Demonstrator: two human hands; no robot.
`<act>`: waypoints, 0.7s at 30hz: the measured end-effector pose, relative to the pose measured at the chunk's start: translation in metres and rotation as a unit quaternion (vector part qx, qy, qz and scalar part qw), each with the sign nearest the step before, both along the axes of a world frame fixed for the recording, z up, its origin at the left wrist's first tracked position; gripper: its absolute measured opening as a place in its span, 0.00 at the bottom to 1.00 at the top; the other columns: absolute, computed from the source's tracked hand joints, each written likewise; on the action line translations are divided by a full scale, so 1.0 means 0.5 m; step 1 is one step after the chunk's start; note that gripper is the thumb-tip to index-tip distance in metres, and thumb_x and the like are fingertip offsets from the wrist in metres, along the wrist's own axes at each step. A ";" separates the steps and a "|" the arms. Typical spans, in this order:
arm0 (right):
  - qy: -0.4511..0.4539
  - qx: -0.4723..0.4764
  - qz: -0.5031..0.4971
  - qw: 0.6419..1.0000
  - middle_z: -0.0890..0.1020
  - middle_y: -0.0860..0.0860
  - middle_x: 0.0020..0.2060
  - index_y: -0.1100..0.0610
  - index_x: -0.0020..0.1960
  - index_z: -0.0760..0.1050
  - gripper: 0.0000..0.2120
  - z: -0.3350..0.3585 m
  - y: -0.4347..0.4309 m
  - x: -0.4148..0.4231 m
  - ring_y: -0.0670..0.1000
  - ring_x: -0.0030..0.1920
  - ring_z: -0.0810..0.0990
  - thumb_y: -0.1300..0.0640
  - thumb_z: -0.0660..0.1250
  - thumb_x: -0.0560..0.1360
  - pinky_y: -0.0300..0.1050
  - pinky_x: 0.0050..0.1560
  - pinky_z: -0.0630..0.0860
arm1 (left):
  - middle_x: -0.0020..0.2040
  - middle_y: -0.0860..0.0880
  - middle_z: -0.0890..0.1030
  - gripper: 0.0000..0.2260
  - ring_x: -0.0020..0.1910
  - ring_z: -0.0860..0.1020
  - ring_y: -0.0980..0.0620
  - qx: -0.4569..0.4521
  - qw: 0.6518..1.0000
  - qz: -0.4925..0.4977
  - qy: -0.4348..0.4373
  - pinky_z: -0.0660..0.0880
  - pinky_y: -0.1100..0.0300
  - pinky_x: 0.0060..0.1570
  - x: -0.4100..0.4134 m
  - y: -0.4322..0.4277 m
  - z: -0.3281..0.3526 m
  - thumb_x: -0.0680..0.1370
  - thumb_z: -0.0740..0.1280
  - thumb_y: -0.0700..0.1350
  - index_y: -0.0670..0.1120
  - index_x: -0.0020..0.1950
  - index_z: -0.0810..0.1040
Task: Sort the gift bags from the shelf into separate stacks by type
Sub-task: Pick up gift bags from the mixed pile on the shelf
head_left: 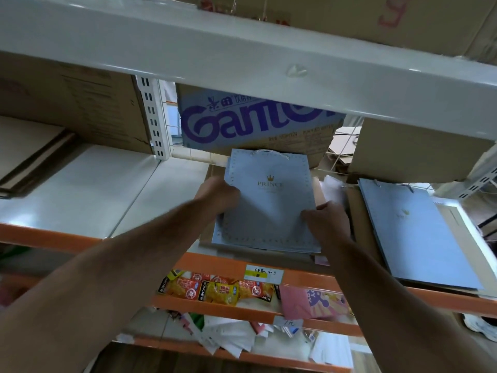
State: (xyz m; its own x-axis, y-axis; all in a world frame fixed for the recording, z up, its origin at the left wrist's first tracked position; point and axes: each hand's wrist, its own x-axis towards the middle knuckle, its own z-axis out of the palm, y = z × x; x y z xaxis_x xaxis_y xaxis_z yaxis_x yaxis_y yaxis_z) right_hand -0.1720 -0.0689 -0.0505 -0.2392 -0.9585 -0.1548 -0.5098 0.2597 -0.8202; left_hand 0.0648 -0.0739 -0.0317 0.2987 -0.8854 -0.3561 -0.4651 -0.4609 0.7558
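A flat pale blue gift bag point(271, 200) with a gold crown and the word PRINCE lies on top of a small stack on the white shelf point(88, 189). My left hand point(217, 195) grips its left edge. My right hand point(326, 220) pinches its lower right side. A second pile of the same pale blue bags point(414, 238) lies to the right on brown cardboard. A pink bag point(309, 301) sits on the shelf below.
A box printed Ganten point(242, 122) stands behind the stack, with brown cartons point(80, 103) on the left and right. The upper shelf beam point(242, 57) hangs low overhead. Snack packets point(215, 288) and loose white papers point(228, 340) fill the lower orange-edged shelves.
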 end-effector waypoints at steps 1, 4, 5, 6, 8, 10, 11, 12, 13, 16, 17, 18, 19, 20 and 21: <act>0.002 0.003 -0.008 1.000 0.78 0.45 0.39 0.55 0.51 0.76 0.06 -0.001 0.000 -0.003 0.43 0.37 0.76 0.59 0.70 0.75 0.35 0.25 0.69 | 0.50 0.43 0.81 0.07 0.46 0.82 0.44 0.000 1.000 -0.005 -0.002 0.83 0.51 0.43 0.001 0.000 0.001 0.79 0.66 0.43 0.43 0.56 0.78; -0.007 0.000 -0.041 0.999 0.81 0.50 0.40 0.60 0.48 0.79 0.06 0.005 0.003 -0.009 0.45 0.37 0.77 0.57 0.70 0.73 0.33 0.23 0.68 | 0.55 0.42 0.82 0.11 0.52 0.81 0.42 -0.031 0.999 -0.018 -0.009 0.81 0.46 0.55 0.004 -0.003 0.003 0.79 0.66 0.42 0.43 0.60 0.80; -0.024 -0.005 -0.048 0.999 0.82 0.53 0.40 0.61 0.46 0.80 0.06 0.009 0.004 -0.010 0.46 0.37 0.78 0.57 0.71 0.73 0.35 0.26 0.70 | 0.57 0.43 0.81 0.11 0.54 0.80 0.42 -0.040 0.999 -0.021 -0.008 0.81 0.47 0.56 0.006 -0.005 0.002 0.80 0.65 0.42 0.43 0.62 0.80; -0.044 -0.010 -0.055 0.997 0.83 0.55 0.41 0.61 0.43 0.80 0.06 0.013 0.006 -0.012 0.49 0.38 0.80 0.58 0.71 0.72 0.39 0.31 0.74 | 0.58 0.44 0.80 0.12 0.55 0.80 0.43 -0.047 0.999 -0.022 -0.007 0.81 0.48 0.56 0.007 -0.006 0.004 0.81 0.64 0.42 0.44 0.63 0.79; -0.089 -0.006 -0.065 0.994 0.84 0.58 0.42 0.61 0.41 0.80 0.05 0.024 0.009 -0.016 0.54 0.41 0.82 0.59 0.72 0.71 0.48 0.41 0.79 | 0.58 0.47 0.80 0.11 0.54 0.80 0.46 -0.061 0.998 0.005 0.018 0.81 0.51 0.53 0.012 -0.010 0.002 0.82 0.63 0.42 0.43 0.62 0.78; -0.152 0.010 -0.073 0.986 0.83 0.58 0.45 0.61 0.43 0.80 0.04 0.031 0.016 -0.021 0.58 0.47 0.82 0.60 0.72 0.72 0.55 0.50 0.81 | 0.55 0.45 0.81 0.09 0.51 0.82 0.45 -0.045 0.994 0.056 0.086 0.81 0.51 0.52 0.021 -0.015 0.003 0.81 0.64 0.43 0.43 0.59 0.79; -0.177 0.018 -0.080 0.981 0.82 0.57 0.47 0.61 0.45 0.79 0.04 0.034 0.021 -0.024 0.59 0.50 0.82 0.61 0.72 0.72 0.58 0.53 0.82 | 0.54 0.43 0.82 0.09 0.51 0.82 0.43 -0.032 0.990 0.066 0.122 0.81 0.51 0.52 0.024 -0.014 0.005 0.80 0.65 0.42 0.43 0.58 0.79; -0.197 0.021 -0.085 0.977 0.82 0.57 0.48 0.60 0.47 0.79 0.05 0.035 0.027 -0.026 0.59 0.51 0.81 0.61 0.72 0.73 0.59 0.54 0.81 | 0.54 0.42 0.82 0.08 0.51 0.82 0.41 -0.020 0.985 0.063 0.158 0.80 0.49 0.53 0.025 -0.009 0.007 0.79 0.65 0.42 0.43 0.56 0.79; -0.211 0.022 -0.087 0.973 0.81 0.57 0.50 0.60 0.48 0.78 0.04 0.036 0.033 -0.029 0.59 0.52 0.81 0.62 0.72 0.74 0.60 0.54 0.81 | 0.54 0.41 0.82 0.08 0.52 0.82 0.40 -0.006 0.980 0.050 0.191 0.80 0.46 0.54 0.026 -0.004 0.008 0.78 0.64 0.42 0.44 0.56 0.79; -0.241 0.004 -0.093 0.966 0.82 0.57 0.51 0.59 0.48 0.78 0.04 0.033 0.050 -0.037 0.60 0.54 0.81 0.61 0.71 0.74 0.64 0.57 0.79 | 0.53 0.43 0.84 0.10 0.52 0.83 0.38 0.004 0.965 -0.015 0.260 0.80 0.37 0.53 0.026 0.019 0.010 0.79 0.64 0.44 0.50 0.58 0.80; -0.246 0.000 -0.094 0.965 0.82 0.57 0.51 0.59 0.49 0.78 0.06 0.032 0.055 -0.039 0.61 0.54 0.81 0.61 0.71 0.73 0.65 0.57 0.79 | 0.54 0.43 0.85 0.12 0.51 0.84 0.38 0.001 0.959 -0.019 0.283 0.80 0.36 0.52 0.028 0.027 0.009 0.80 0.64 0.44 0.52 0.61 0.80; -0.255 -0.001 -0.089 0.963 0.83 0.57 0.53 0.59 0.51 0.79 0.08 0.029 0.062 -0.041 0.61 0.54 0.81 0.60 0.72 0.72 0.65 0.57 0.79 | 0.55 0.44 0.84 0.14 0.51 0.84 0.39 -0.001 0.955 -0.014 0.297 0.80 0.36 0.51 0.033 0.034 0.006 0.80 0.64 0.43 0.54 0.63 0.78; -0.263 0.004 -0.084 0.961 0.83 0.57 0.54 0.59 0.53 0.80 0.11 0.027 0.069 -0.041 0.62 0.54 0.82 0.60 0.72 0.71 0.66 0.57 0.79 | 0.56 0.45 0.84 0.15 0.52 0.84 0.40 -0.009 0.954 -0.008 0.300 0.80 0.36 0.51 0.037 0.042 0.005 0.80 0.64 0.43 0.56 0.64 0.78; -0.277 0.012 -0.072 0.958 0.83 0.58 0.55 0.60 0.54 0.80 0.13 0.026 0.075 -0.042 0.62 0.54 0.82 0.60 0.72 0.70 0.66 0.57 0.79 | 0.56 0.45 0.83 0.15 0.52 0.84 0.40 -0.017 0.956 -0.001 0.294 0.81 0.37 0.52 0.040 0.055 0.009 0.80 0.63 0.42 0.57 0.63 0.78; -0.292 0.021 -0.059 0.954 0.84 0.59 0.55 0.61 0.56 0.81 0.14 0.026 0.081 -0.041 0.63 0.54 0.83 0.61 0.72 0.70 0.66 0.56 0.80 | 0.56 0.46 0.83 0.14 0.52 0.84 0.41 -0.028 0.957 0.008 0.290 0.81 0.38 0.53 0.044 0.065 0.012 0.80 0.63 0.41 0.56 0.62 0.78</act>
State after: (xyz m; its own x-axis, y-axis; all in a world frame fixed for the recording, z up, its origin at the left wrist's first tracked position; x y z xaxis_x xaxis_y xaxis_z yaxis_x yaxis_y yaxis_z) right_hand -0.1927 -0.0282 -0.0375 -0.2071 -0.9201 -0.3325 0.0651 0.3261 -0.9431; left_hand 0.0870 -0.0416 -0.0257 0.0800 -0.9048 -0.4183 0.0467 -0.4158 0.9082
